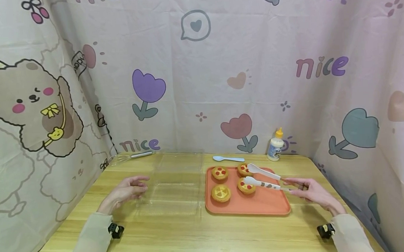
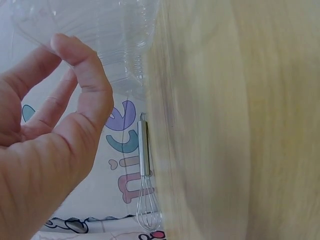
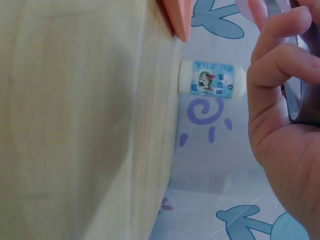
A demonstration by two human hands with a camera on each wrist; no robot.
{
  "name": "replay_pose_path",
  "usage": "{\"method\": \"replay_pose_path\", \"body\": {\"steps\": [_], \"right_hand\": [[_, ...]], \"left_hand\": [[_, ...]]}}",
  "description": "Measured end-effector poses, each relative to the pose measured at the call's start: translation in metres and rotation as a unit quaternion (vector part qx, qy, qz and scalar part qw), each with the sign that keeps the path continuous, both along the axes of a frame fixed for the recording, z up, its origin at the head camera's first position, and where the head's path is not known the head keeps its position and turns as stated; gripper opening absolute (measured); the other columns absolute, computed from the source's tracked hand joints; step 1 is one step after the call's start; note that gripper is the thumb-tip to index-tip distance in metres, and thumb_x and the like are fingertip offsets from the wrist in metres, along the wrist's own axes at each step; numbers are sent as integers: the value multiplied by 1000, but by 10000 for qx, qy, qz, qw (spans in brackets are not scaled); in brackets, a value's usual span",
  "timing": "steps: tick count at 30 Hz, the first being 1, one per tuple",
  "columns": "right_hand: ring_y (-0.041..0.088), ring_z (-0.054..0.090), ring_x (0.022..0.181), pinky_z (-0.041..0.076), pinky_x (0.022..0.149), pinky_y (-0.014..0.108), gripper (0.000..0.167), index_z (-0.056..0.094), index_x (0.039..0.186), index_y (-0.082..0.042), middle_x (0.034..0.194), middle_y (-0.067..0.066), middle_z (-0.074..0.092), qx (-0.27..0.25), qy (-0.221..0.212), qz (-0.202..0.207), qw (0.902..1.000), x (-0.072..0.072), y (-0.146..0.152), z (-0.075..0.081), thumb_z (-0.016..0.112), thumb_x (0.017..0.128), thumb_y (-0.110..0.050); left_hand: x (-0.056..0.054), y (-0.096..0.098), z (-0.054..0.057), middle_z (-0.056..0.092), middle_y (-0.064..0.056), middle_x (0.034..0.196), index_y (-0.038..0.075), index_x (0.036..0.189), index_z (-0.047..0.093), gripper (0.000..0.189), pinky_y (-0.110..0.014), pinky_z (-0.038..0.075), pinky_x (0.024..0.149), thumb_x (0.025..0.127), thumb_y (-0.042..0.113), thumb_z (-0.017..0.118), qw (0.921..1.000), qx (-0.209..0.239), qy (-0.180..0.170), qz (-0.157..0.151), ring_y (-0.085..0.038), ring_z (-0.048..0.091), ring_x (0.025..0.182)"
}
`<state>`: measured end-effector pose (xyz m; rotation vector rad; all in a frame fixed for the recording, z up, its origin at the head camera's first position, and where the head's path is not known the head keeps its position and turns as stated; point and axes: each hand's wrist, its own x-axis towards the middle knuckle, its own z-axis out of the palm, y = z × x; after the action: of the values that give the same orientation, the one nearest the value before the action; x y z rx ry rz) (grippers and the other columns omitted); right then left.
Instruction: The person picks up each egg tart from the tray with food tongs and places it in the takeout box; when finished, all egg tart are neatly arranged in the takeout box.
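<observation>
My right hand [image 1: 313, 192] holds a pair of tongs [image 1: 265, 172] with white, brown-spotted tips. The tips are spread apart, one overlapping the back right egg tart [image 1: 242, 170], the other the front right tart [image 1: 246, 188]. Both sit on an orange tray [image 1: 269, 202], as do a red-dotted tart [image 1: 220, 173] and a plain yellow one [image 1: 220, 193] at its left. In the right wrist view, fingers curl round the tongs' metal bend [image 3: 296, 102]. My left hand [image 1: 125, 191], fingers loosely bent, is beside a clear plastic container [image 1: 177, 184]; its thumb [image 2: 75, 52] overlaps the container in the left wrist view.
Behind the tray lies a light blue spoon [image 1: 228, 159]. A white bottle [image 1: 275, 149] with a yellow nozzle stands at the back right. At the back left edge lies a metal whisk [image 1: 142, 155]. A printed curtain [image 1: 193, 85] hangs behind the wooden table [image 1: 166, 242].
</observation>
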<state>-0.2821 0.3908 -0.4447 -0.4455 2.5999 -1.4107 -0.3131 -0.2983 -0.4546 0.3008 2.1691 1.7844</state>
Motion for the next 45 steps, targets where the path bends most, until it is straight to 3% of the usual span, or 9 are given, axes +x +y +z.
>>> {"method": "replay_pose_path", "body": {"steps": [11,15,17,22,27,30,34,40,45], "right_hand": [[5,38,44,36,37,30,55,55,139,-6,132,25,58,451,-228,213,9985,-3,0,6,71,90,-27],[6,40,45,37,39,24,54,56,138,-7,103,25,65,583,-303,173,9977,-6,0,5,71,90,-27],[6,41,45,38,39,23,54,56,138,-5,101,25,64,604,-304,207,9975,-7,-1,4,71,90,-25],[6,40,44,39,38,25,54,54,138,-2,129,27,58,523,-389,431,9969,-10,-3,0,70,91,-22],[4,36,44,37,39,22,55,55,137,-2,132,25,59,557,-424,256,9972,-11,-5,-5,72,89,-24],[3,44,56,40,48,20,58,57,135,-1,129,21,62,830,-212,31,9963,-12,-8,-7,75,86,-28],[3,44,65,38,53,21,60,59,132,1,118,16,68,1069,77,-193,9941,-13,-10,-9,77,84,-30],[1,32,51,34,45,21,57,62,130,-1,110,13,72,833,138,-326,9959,-11,-12,-9,77,84,-30],[2,36,46,38,41,22,57,62,130,-1,66,-1,59,721,15,-376,9967,-9,-12,-10,77,84,-31]], "left_hand": [[-1,-1,0,55,-9,104,-9,146,29,63,-28,55,71,96,10,62,9999,-97,5,27,-15,57,80],[0,-1,0,55,-8,103,-10,146,29,64,-28,56,72,95,10,62,10000,-49,-3,-3,-15,57,81],[0,-1,-1,55,-7,103,-10,146,29,64,-28,56,72,96,10,62,10000,-55,4,-7,-15,58,81],[0,-1,-1,55,-8,103,-9,147,29,63,-28,55,71,96,10,61,10000,-84,30,-23,-15,57,81],[0,-1,0,54,-8,104,-9,147,28,63,-27,55,71,96,9,61,10000,-56,35,-32,-15,57,81],[-1,0,0,54,-8,103,-9,147,29,63,-27,55,70,96,10,61,10000,-63,45,-9,-15,57,81],[-1,-1,-2,54,-6,102,-9,146,31,62,-28,55,70,96,11,62,9999,-79,71,20,-14,56,80],[-3,-2,-3,55,-5,102,-8,145,33,62,-31,56,72,95,12,63,9999,-111,84,61,-13,55,80],[-1,0,-2,55,-5,103,-8,144,35,60,-32,56,74,95,11,63,9998,-141,67,110,-14,57,85]]}}
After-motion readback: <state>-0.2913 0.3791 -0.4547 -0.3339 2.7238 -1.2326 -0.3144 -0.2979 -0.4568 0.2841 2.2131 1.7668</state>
